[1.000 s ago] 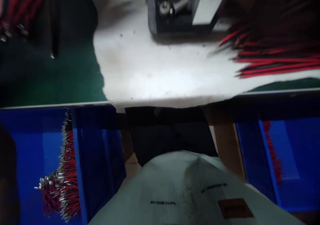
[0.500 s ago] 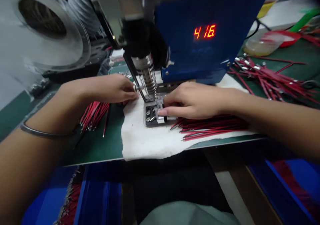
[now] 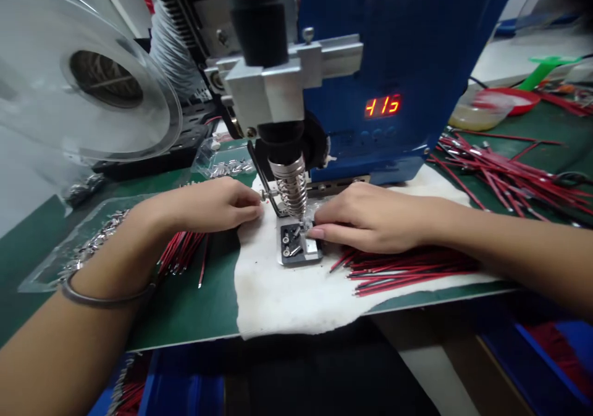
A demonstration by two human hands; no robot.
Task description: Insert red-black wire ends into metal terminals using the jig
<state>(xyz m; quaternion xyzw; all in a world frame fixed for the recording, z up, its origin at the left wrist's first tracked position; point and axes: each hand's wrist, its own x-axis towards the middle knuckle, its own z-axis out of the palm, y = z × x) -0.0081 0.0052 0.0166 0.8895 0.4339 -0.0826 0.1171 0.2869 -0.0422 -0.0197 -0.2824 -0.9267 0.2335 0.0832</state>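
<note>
My left hand (image 3: 214,205) rests on the bench left of the blue press machine (image 3: 393,52), fingers curled and pinched toward the spring-loaded head (image 3: 290,184); what it pinches is too small to make out. My right hand (image 3: 365,215) lies on the white cloth (image 3: 287,292), fingers pressed together at the small metal die block (image 3: 299,246) and seemingly pinching a wire end. A bundle of red and black wires (image 3: 407,268) lies under my right wrist. Another bundle (image 3: 183,252) sits below my left hand.
The machine's red display (image 3: 382,105) shows digits. A clear reel (image 3: 88,76) stands at the left. Loose red wires with terminals (image 3: 509,172) pile up at the right. A plastic bag of metal terminals (image 3: 88,249) lies at the left. Blue bins (image 3: 185,391) sit under the bench edge.
The view swung up from my lap and the blue bins to the machine. Both hands came to the die block and hold there. The display digits changed.
</note>
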